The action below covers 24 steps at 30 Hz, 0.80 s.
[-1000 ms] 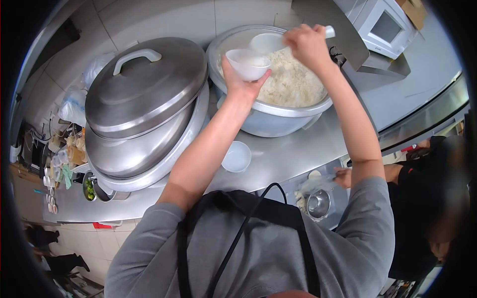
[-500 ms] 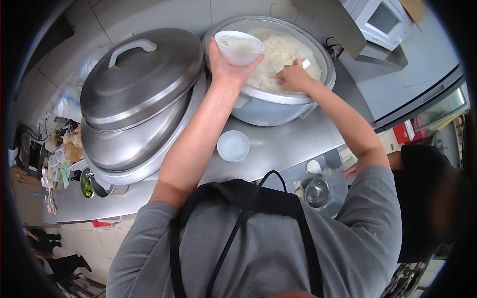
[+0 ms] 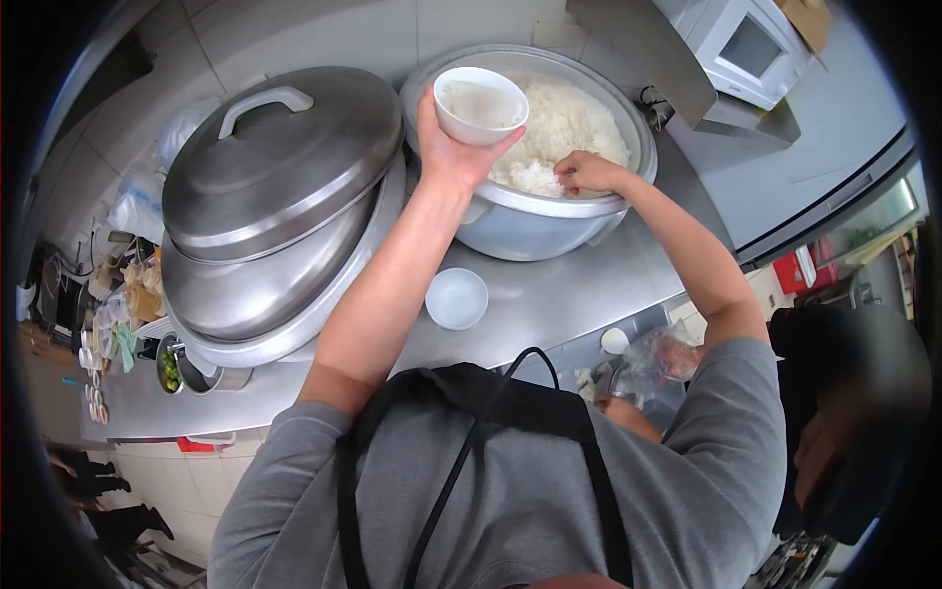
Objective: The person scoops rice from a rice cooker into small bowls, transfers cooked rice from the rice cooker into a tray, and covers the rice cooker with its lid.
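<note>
My left hand (image 3: 458,157) grips a small white bowl (image 3: 488,130) from below, tilted, with some rice in it, beside the rim of a big metal pot (image 3: 549,231). White rice (image 3: 579,113) fills much of that pot. Low over its near side, my right hand (image 3: 591,174) is closed on a rice paddle, whose blade is hidden under a clump of rice (image 3: 536,179); its white handle end shows only in the earlier frame. On the steel counter (image 3: 530,290) below the pot stands another white bowl (image 3: 457,298).
Large metal lids (image 3: 294,147) lean on another pot at left. A small pan (image 3: 170,368) holds green pieces. At lower right, a co-worker's hand (image 3: 677,353) in clear plastic is over a grey bin (image 3: 638,324). A white appliance (image 3: 756,49) stands at upper right.
My right hand has turned and drawn nearer the pot's front rim, with rice now heaped before it. The held bowl has tipped slightly towards me. The co-worker's hands have reached in over the bin.
</note>
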{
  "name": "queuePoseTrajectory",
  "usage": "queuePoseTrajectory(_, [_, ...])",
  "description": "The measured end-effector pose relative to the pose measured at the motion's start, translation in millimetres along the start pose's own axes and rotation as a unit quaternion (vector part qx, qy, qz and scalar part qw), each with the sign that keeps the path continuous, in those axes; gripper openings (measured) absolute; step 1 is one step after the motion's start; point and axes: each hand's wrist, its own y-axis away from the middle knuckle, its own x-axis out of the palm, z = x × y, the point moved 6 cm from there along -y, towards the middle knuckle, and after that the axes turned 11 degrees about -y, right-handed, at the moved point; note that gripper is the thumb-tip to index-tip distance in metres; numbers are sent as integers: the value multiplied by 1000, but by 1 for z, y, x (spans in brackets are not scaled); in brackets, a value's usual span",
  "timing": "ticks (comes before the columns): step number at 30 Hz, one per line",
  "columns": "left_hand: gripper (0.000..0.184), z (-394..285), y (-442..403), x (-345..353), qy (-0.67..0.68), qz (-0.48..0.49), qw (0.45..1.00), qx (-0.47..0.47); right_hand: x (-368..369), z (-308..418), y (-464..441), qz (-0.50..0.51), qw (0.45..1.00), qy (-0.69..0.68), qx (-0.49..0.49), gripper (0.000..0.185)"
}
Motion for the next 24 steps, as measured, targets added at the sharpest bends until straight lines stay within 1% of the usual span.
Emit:
queuePoseTrajectory(2, [55,-3,0,-2,-18,-15,1000,6,-6,-1,2,20,998,-53,-30,12])
queuePoseTrajectory(6, [59,-7,4,-6,-48,-42,998,22,-33,-15,3,34,994,-79,-68,13])
queuePoseTrajectory(8, [57,-5,2,-9,-88,-41,995,26,-64,-8,12,-22,992,-108,-65,15])
queuePoseTrajectory(9, [57,-2,0,-11,-87,-41,995,26,-82,3,17,-72,995,-34,-63,15])
queuePoseTrajectory(10, [55,2,-2,-14,-118,-57,991,21,-102,16,25,-123,990,40,-60,16])
queuePoseTrajectory(11, [54,6,-3,-16,-149,-72,986,15,-118,34,34,-178,979,71,-63,16])
queuePoseTrajectory(12, [54,9,-4,-13,-149,-71,986,15,-126,50,38,-233,965,101,-67,17])
queuePoseTrajectory(13, [53,15,-4,-9,-155,-65,986,0,-131,73,41,-334,908,227,-113,14])
queuePoseTrajectory(15, [52,24,-9,-5,-162,-57,985,-15,-109,116,47,-410,820,349,-193,12])
queuePoseTrajectory(16, [51,32,-18,-6,-90,-26,995,-36,-90,136,44,-396,786,439,-178,10])
queuePoseTrajectory(17, [51,38,-25,-6,-19,6,998,-55,-72,154,44,-362,769,516,-107,17])
queuePoseTrajectory(18, [51,39,-29,-10,-20,8,998,-51,-64,158,47,-365,766,517,-110,17])
queuePoseTrajectory(20, [53,41,-34,-12,62,28,995,-71,-48,165,47,-357,736,547,-179,14])
queuePoseTrajectory(21, [53,37,-31,-8,62,30,995,-67,-56,160,47,-361,763,502,-188,14])
queuePoseTrajectory(22, [55,35,-25,-6,50,15,997,-61,-64,158,50,-362,761,503,-189,14])
queuePoseTrajectory(24, [56,30,-18,-1,41,1,998,-53,-92,145,58,-382,847,351,-118,10])
